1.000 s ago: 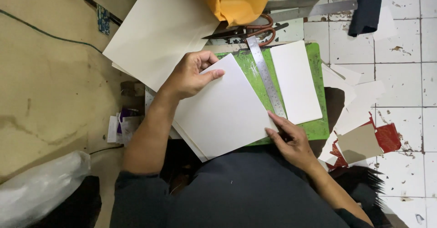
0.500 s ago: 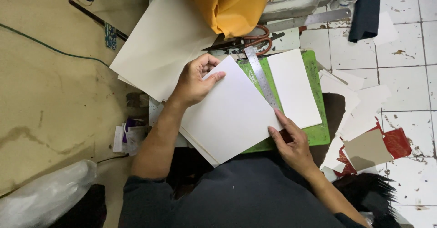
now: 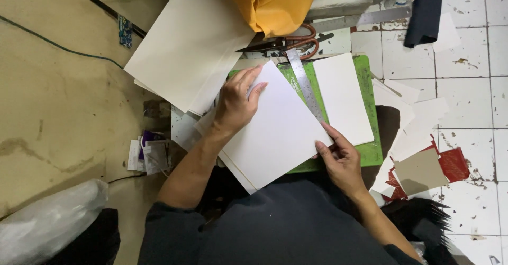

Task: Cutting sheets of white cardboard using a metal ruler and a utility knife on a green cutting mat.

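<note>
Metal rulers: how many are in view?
2. One steel ruler lies on the green cutting mat, partly under the white sheet; a second ruler lies above the mat. Others may be hidden.

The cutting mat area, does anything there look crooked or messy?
Yes. The white sheet under the left hand and right hand lies turned at an angle across the green cutting mat, covering part of the steel ruler. Paper offcuts and red scraps litter the tiled floor.

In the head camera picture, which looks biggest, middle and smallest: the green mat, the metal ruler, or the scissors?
Largest to smallest:
1. green cutting mat, though paper hides much of it
2. metal ruler
3. scissors, partly hidden, so its place below the ruler is unsure
</note>
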